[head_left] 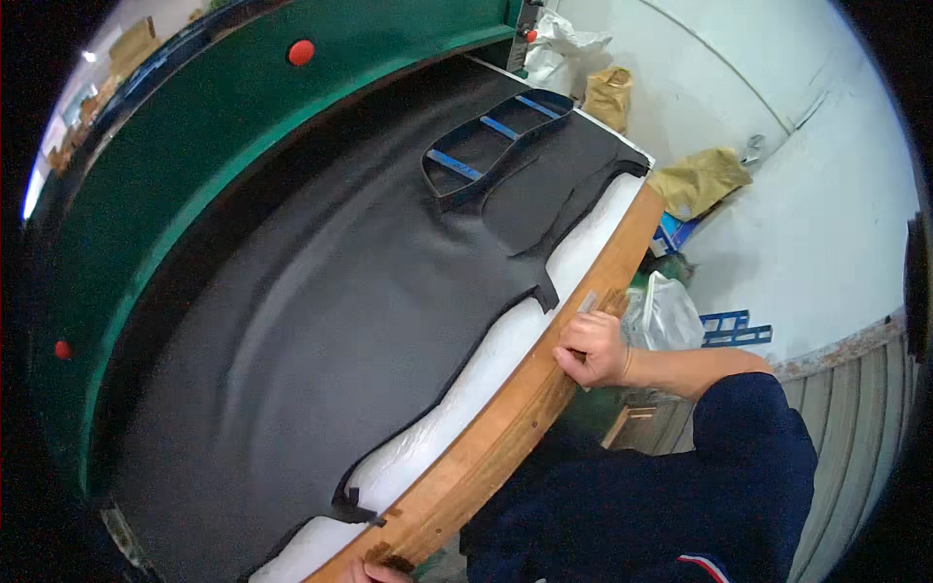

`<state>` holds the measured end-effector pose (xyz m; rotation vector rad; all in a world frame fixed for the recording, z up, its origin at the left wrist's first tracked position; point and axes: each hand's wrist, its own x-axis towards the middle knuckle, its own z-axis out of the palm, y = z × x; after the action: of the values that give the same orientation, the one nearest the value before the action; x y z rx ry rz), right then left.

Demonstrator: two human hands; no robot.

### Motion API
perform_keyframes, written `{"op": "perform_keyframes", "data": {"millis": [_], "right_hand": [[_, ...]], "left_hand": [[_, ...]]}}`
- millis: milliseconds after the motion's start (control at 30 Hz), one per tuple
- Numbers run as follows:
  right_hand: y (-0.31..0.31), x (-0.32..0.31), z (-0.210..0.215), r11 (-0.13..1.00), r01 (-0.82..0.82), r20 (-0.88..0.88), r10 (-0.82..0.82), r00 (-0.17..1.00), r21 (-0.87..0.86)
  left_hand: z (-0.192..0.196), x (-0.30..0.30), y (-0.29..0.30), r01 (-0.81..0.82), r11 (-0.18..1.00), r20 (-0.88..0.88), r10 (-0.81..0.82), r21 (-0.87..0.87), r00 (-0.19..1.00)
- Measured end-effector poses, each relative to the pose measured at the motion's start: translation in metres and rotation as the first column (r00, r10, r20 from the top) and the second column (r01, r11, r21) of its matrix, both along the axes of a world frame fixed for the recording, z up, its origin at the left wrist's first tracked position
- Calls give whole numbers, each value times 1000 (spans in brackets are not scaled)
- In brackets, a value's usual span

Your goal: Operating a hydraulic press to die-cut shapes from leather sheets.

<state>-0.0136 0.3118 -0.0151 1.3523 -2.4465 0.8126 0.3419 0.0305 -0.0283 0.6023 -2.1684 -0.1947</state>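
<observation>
The white tabletop (491, 361) is carrying a broad black sheet (340, 321) before you, its wavy edge leaving a white strip showing along the wooden rail (515, 418) nearest you. A curved black frame with three blue crossbars (499, 127) is lying on the sheet.

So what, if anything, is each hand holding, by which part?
The right hand curls at the outer edge of the wooden board; whether it, or the left hand, grips cannot be told.
</observation>
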Motion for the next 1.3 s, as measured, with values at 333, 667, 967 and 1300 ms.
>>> {"op": "perform_keyframes", "data": {"millis": [333,667,967,1300], "right_hand": [[17,-10,-3,993,-64,-27,67,997,97],[26,-18,-25,987,-93,-175,69,982,-132],[27,-23,-45,952,-87,-234,17,972,-294],[33,-34,-50,934,-203,-217,142,966,-295]], "left_hand": [[1,-12,17,-62,998,-47,60,-25,997],[-49,4,24,-81,996,-34,82,30,996],[-61,-22,33,-131,986,-162,113,-105,980],[-81,-27,37,-204,957,-76,223,205,972]]}}
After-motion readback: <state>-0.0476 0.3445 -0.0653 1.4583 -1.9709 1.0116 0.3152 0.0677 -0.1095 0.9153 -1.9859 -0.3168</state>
